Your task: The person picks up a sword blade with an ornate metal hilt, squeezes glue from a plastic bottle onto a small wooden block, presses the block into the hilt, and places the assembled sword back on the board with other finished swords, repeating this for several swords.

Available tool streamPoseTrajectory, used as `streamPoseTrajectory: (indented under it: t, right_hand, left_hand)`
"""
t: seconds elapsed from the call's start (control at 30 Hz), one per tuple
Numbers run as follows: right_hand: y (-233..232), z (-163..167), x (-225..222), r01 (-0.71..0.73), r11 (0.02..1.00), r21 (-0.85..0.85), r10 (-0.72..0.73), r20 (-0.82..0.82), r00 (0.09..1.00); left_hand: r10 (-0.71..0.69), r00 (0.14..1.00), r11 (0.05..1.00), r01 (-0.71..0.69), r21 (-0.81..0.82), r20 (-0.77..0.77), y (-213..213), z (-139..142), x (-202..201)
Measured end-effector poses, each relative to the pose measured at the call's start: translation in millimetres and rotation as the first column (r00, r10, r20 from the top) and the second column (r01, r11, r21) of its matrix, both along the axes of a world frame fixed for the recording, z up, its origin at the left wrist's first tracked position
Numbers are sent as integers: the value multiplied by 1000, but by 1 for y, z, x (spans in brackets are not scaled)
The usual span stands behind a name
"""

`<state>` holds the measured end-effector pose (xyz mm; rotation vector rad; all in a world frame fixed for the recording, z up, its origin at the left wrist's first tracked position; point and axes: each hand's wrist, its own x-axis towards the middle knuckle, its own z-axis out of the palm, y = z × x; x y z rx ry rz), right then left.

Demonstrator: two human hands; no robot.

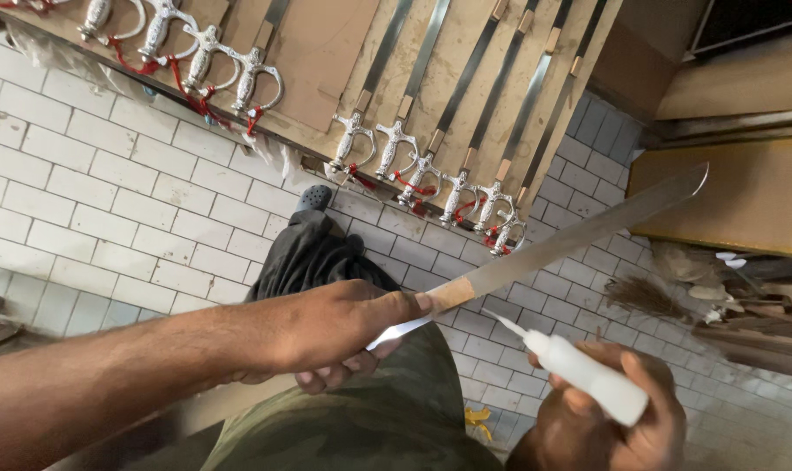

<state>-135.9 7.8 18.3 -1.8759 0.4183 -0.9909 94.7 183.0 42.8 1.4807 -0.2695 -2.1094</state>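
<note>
Olive trousers fill the bottom of the frame, and just above them a person's left hand grips a bare sword blade by its lower end, fingers wrapped tight around the tang beside a band of tan tape. From there the blade runs diagonally across the centre of the frame, its tip at the upper right. At lower right, the right hand closes around a small white squeeze bottle, whose thin nozzle points toward the taped section and sits just below the blade, apparently not touching it. Along the top of the frame, a wooden bench holds two rows of finished swords, a group of ornate silver hilts with red tassels at upper left and another set at centre. White floor tiles spread beneath, with a broom lying at right. Judged from this pose, steady work would call for keeping the blade level, bringing the nozzle close to the joint near the tape, and squeezing gently so the contents land only where wanted.
</note>
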Motion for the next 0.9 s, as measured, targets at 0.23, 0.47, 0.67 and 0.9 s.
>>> streamPoseTrajectory:
  t: [0.23,0.47,0.67,0.9]
  right_hand:
    - [-1,-4,-22,-363,920,149,377,-82,923]
    - [20,-11,-14,-472,880,49,459,-339,821]
    - [15,-5,4,-552,715,-430,393,-406,825]
    - [13,-18,-27,-512,852,-112,428,-417,802]
  left_hand:
    - [178,984,978,-178,-110,-3,-6,2,-6]
    - [165,975,977,-141,-162,149,-14,13,-6]
    - [117,979,989,-100,-105,169,-17,16,-3]
    - [196,974,976,-182,-115,117,-17,10,-5]
